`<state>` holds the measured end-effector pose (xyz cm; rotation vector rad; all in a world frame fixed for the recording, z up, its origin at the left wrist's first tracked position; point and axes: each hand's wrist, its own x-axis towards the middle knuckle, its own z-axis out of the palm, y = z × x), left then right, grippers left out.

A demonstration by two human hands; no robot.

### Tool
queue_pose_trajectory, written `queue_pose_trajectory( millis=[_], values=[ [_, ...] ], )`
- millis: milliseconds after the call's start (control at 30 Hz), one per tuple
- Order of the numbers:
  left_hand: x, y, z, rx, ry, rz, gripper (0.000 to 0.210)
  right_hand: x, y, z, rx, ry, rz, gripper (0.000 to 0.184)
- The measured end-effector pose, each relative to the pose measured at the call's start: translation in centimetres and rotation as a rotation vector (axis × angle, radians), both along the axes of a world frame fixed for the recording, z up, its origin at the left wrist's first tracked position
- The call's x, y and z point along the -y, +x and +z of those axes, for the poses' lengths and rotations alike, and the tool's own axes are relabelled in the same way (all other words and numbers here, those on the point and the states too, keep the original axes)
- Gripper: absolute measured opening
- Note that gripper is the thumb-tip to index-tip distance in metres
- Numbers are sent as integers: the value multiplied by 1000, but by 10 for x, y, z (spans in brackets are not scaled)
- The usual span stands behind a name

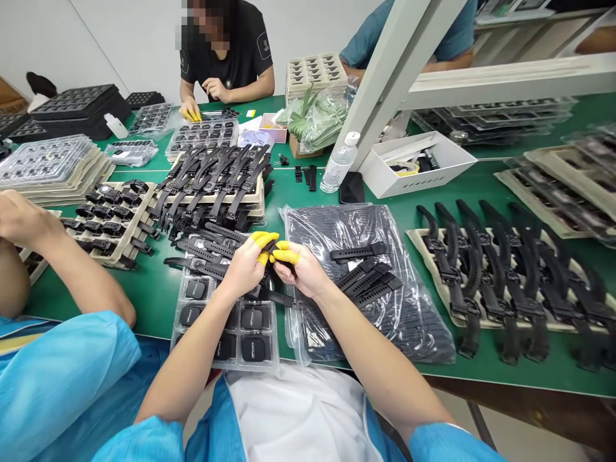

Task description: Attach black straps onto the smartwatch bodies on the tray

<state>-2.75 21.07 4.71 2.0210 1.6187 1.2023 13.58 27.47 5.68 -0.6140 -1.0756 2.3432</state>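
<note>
In the middle of the frame, your left hand and right hand pinch one bendy, light black watch strap; hold its thick end.

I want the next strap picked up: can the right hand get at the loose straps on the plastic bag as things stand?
Probably yes, once freed. The right hand and left hand are both pinching a watch part now. The loose straps lie uncovered on the bag, just right of that hand, with nothing between.
</note>
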Motion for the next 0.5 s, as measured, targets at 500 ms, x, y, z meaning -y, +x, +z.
queue_pose_trajectory(
  millis=[500],
  values=[
    [3, -4, 9, -98, -39, -82, 44, -3, 1, -2, -53, -90, -14, 30]
  ],
)
